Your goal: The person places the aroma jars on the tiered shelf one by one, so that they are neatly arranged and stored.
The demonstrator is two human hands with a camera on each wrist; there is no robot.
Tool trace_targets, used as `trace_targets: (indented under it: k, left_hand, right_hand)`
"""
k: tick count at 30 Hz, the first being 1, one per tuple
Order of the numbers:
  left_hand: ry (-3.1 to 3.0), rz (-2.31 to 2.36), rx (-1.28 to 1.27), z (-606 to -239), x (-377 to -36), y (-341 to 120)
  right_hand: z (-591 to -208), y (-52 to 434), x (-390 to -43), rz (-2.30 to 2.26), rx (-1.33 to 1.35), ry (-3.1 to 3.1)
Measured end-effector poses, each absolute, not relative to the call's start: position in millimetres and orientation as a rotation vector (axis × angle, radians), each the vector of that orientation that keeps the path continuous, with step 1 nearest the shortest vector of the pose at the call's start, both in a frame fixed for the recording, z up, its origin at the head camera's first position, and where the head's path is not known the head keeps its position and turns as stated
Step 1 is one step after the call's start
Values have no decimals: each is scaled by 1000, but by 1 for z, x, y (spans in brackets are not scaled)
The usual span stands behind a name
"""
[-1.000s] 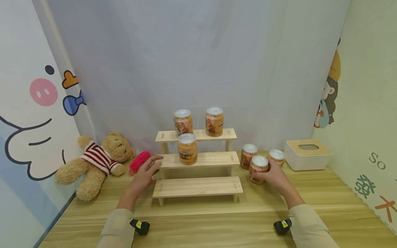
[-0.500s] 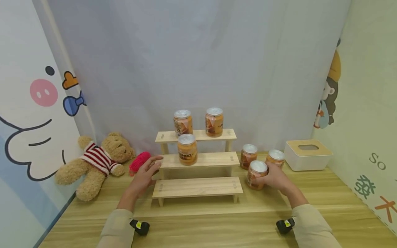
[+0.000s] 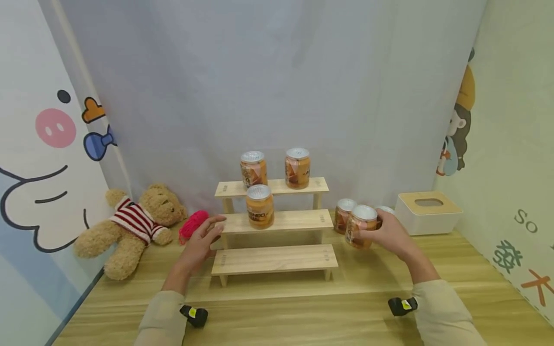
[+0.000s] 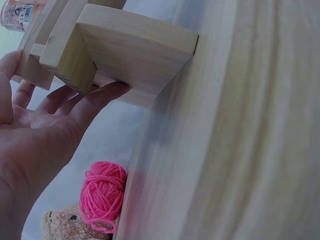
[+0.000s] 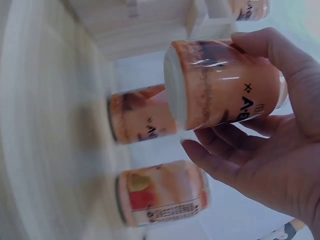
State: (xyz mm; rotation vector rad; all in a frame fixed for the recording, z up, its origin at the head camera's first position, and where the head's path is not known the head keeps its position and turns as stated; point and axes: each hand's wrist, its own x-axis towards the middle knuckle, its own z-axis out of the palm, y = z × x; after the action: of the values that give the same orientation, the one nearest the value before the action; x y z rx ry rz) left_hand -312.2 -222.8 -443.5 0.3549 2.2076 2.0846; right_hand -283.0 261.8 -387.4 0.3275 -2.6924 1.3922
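My right hand point(image 3: 389, 234) grips an orange-brown can point(image 3: 361, 226) with a silver lid, thumb on the near side. In the right wrist view the can point(image 5: 225, 85) is off the table, its pale base showing. Two more such cans stand close behind it, a left one point(image 3: 343, 216) and a right one point(image 5: 162, 192), mostly hidden by the hand in the head view. My left hand point(image 3: 200, 244) touches the left end of the three-step wooden rack point(image 3: 274, 259) with its fingers extended. Two cans point(image 3: 297, 169) stand on the top step and one can point(image 3: 260, 207) on the middle step.
Left of the rack lie a pink yarn ball point(image 3: 193, 226) and a teddy bear point(image 3: 134, 221) in a striped shirt. A white tissue box point(image 3: 428, 216) with a wooden lid stands at the back right. A grey curtain point(image 3: 277, 86) hangs behind the table.
The right hand has drawn the can slightly toward the front, then raised it from the table. The left hand stays at the rack. The head view has shifted slightly.
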Motion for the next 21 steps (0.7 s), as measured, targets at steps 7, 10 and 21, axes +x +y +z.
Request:
trace_targets:
  k: [7, 10, 21]
  left_hand:
    - [2205, 2083, 364, -443, -312, -223]
    - [2205, 2092, 361, -443, -312, -223]
    - [2180, 2100, 360, -443, -312, -223]
  right_hand:
    - [-369, 247, -274, 1528, 422, -2591]
    - [-365, 236, -271, 1597, 462, -2548]
    - [-363, 189, -278, 1707, 563, -2468]
